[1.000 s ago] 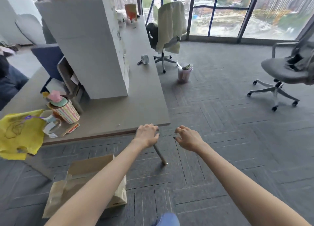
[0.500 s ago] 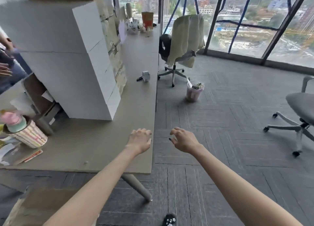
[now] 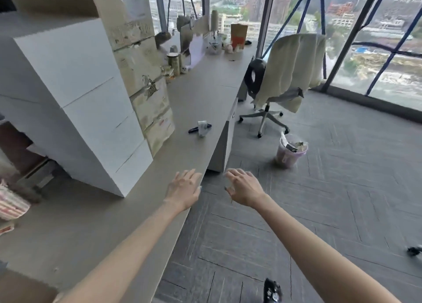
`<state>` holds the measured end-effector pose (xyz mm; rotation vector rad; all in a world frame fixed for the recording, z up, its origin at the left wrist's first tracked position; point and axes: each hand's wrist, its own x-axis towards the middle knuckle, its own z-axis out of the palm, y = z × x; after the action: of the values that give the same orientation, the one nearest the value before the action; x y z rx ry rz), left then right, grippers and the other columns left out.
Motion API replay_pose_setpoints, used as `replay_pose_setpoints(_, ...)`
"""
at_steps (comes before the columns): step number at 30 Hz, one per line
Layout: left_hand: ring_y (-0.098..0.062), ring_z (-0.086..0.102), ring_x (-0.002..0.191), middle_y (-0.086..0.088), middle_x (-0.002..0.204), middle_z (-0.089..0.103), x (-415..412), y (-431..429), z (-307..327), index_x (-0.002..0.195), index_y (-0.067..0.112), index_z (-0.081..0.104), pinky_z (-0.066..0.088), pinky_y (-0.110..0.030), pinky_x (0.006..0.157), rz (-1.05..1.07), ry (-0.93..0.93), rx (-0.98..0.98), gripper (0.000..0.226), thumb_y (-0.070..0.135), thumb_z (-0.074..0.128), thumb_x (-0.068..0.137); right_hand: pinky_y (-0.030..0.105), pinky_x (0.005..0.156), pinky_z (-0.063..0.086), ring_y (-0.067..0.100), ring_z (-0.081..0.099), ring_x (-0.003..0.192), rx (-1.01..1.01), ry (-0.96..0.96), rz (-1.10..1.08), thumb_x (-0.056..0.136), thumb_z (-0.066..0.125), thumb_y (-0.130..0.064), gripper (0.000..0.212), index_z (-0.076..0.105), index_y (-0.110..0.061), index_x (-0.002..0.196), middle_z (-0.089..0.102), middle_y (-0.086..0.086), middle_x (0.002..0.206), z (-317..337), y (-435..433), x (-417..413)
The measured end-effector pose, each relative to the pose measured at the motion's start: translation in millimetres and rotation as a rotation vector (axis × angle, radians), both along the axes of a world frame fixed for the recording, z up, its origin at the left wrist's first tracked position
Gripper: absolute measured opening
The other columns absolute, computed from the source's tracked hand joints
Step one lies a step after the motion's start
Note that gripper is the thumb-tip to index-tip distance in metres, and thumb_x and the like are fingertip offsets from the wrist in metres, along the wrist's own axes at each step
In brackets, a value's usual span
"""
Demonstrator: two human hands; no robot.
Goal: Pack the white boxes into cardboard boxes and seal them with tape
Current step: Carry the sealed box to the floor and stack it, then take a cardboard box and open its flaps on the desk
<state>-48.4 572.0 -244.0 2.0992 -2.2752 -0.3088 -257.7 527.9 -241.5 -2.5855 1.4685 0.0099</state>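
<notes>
Two bare arms reach forward. The left hand (image 3: 183, 188) hovers over the long grey surface's (image 3: 201, 92) edge, the right hand (image 3: 243, 188) over grey carpeted floor (image 3: 319, 200); both grips loose, empty. Stacked white rectangular boxes (image 3: 75, 92) stand on the surface, further left.

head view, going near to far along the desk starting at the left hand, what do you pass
left hand at the desk's near edge → tape dispenser lying mid-desk → jar further back → paper bag, brown and orange, at the far end by the window
</notes>
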Motion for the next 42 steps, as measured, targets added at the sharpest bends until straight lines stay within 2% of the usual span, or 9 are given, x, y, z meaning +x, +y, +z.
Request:
replay_pose_setpoints(6, -0.016, 0.016, 0.149, 0.002, 0.164, 0.019, -55, -81, 9, 0.155, 0.024, 0.026, 0.009, -0.036, 0.122, 0.219, -0.006, -0.002, 0.054, 0.036, 0.037, 0.104, 0.036, 0.116, 0.023, 0.018, 0.027, 0.144, -0.007, -0.004, 0.198, 0.100, 0.046, -0.036, 0.052, 0.036, -0.019, 0.148, 0.030, -0.002, 0.158, 10, -127, -46)
replay_pose_setpoints(12, -0.015, 0.011, 0.151, 0.003, 0.165, 0.012, -77, -131, 21, 0.157, 0.026, 0.016, 0.005, -0.037, 0.123, 0.397, -0.049, 0.006, 0.059, 0.040, 0.037, 0.104, 0.039, 0.121, 0.014, 0.017, 0.019, 0.148, 0.004, -0.031, 0.405, 0.100, 0.045, -0.040, 0.058, 0.028, -0.022, 0.152, 0.020, -0.001, 0.162, 13, -224, -42)
replay_pose_setpoints(17, -0.015, 0.012, 0.151, 0.002, 0.165, 0.014, -60, -174, 31, 0.157, 0.026, 0.016, 0.002, -0.035, 0.122, 0.548, -0.094, -0.052, 0.059, 0.040, 0.037, 0.104, 0.037, 0.120, 0.018, 0.018, 0.025, 0.146, -0.028, -0.059, 0.555, 0.100, 0.044, -0.043, 0.056, 0.034, -0.020, 0.150, 0.022, -0.001, 0.162, 23, -293, -8)
replay_pose_setpoints(23, -0.017, 0.017, 0.150, 0.000, 0.164, 0.019, -28, -234, 57, 0.156, 0.022, 0.023, 0.006, -0.036, 0.123, 0.681, -0.154, -0.133, 0.057, 0.037, 0.038, 0.103, 0.036, 0.119, 0.019, 0.019, 0.025, 0.146, -0.058, -0.076, 0.695, 0.100, 0.044, -0.041, 0.056, 0.031, -0.024, 0.151, 0.015, -0.001, 0.164, 51, -368, 43)
replay_pose_setpoints(29, -0.018, 0.020, 0.149, -0.001, 0.162, 0.024, 1, -271, 103, 0.153, 0.022, 0.031, 0.011, -0.039, 0.123, 0.793, -0.206, -0.233, 0.054, 0.036, 0.041, 0.102, 0.037, 0.118, 0.022, 0.020, 0.026, 0.146, -0.124, -0.138, 0.806, 0.100, 0.044, -0.042, 0.057, 0.029, -0.023, 0.152, 0.017, 0.000, 0.163, 99, -427, 94)
replay_pose_setpoints(36, -0.020, 0.027, 0.146, -0.002, 0.159, 0.032, 18, -298, 159, 0.151, 0.019, 0.038, 0.014, -0.035, 0.120, 0.937, -0.324, -0.370, 0.053, 0.036, 0.044, 0.101, 0.038, 0.115, 0.026, 0.020, 0.027, 0.145, -0.190, -0.273, 0.975, 0.099, 0.047, -0.041, 0.056, 0.033, -0.022, 0.151, 0.020, -0.001, 0.162, 165, -482, 149)
replay_pose_setpoints(42, -0.018, 0.027, 0.146, 0.000, 0.159, 0.032, 19, -319, 212, 0.152, 0.021, 0.034, 0.013, -0.036, 0.121, 1.076, -0.422, -0.494, 0.055, 0.034, 0.045, 0.101, 0.041, 0.116, 0.023, 0.019, 0.025, 0.146, -0.266, -0.368, 1.125, 0.100, 0.047, -0.042, 0.059, 0.029, -0.022, 0.152, 0.016, -0.001, 0.163, 223, -516, 185)
